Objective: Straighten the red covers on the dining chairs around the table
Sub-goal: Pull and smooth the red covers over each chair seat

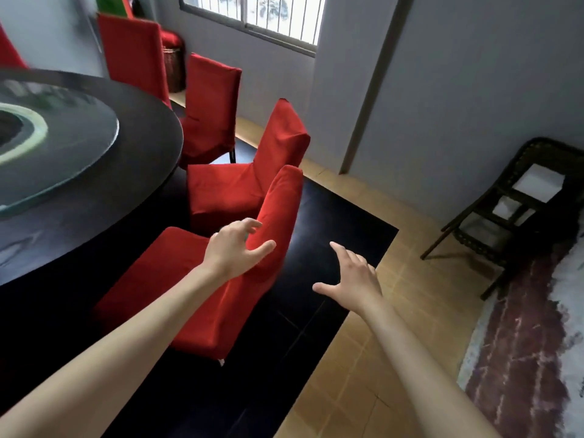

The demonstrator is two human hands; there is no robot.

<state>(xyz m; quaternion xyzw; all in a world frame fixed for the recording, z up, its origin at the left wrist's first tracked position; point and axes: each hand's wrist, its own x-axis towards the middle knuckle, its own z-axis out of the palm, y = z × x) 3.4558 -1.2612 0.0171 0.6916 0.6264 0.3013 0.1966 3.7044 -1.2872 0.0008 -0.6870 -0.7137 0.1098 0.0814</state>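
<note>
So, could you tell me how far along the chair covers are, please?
Nothing looks clearly finished. In hand: the left hand reaches open onto the nearest chair's backrest cover, while the right hand hovers open beside it. Left: the next chair, whose cover sits rumpled and skewed, then likely the two farther chairs.

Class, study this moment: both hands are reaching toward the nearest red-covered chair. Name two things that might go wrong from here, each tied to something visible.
1. Only the left hand is at the nearest chair's backrest; the right hand hovers apart over the dark floor. A one-sided tug might skew the cover.
2. The chair stands close to the round table; a hard pull could knock it against the edge.
</note>
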